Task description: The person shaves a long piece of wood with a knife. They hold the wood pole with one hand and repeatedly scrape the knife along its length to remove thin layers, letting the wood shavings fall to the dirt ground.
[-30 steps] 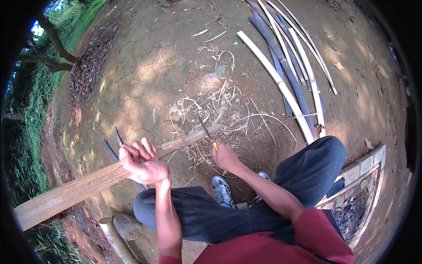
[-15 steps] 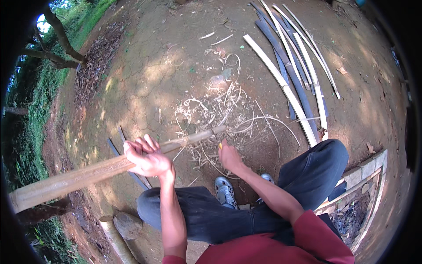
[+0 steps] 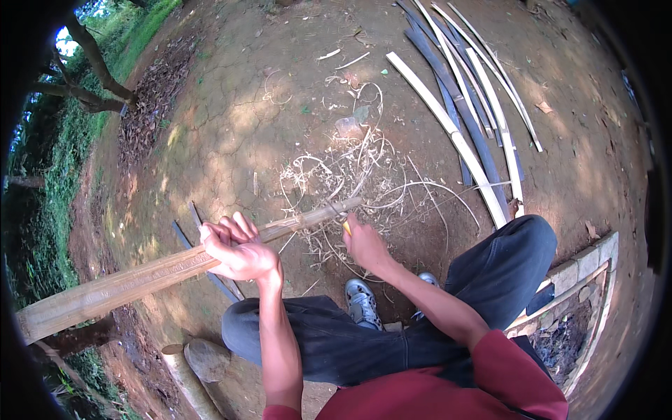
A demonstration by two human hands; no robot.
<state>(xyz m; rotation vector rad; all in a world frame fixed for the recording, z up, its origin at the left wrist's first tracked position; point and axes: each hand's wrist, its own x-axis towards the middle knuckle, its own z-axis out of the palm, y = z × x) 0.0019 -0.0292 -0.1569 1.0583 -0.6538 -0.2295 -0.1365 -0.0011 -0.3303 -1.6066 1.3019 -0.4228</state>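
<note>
A long split bamboo piece (image 3: 133,278) slants from the left edge up to the middle, its narrow end over a pile of curly shavings (image 3: 350,171). Wrapped round its middle, palm up with curled fingers, is my left hand (image 3: 238,248). My right hand (image 3: 367,245) is closed on a knife (image 3: 346,228) with a yellow handle. Its thin dark blade lies across the bamboo close to the narrow end; most of the handle is hidden in my fist.
Several pale and dark bamboo strips (image 3: 455,105) lie at the far right. Two dark strips (image 3: 203,255) lie below the bamboo. A log (image 3: 187,378) and a stone (image 3: 206,359) are at lower left. A brick-edged pit (image 3: 595,255) is at right, a tree (image 3: 101,66) at far left.
My right hand and the knife have shifted slightly left along the bamboo. My left hand keeps its grip, and the view has moved a little.
</note>
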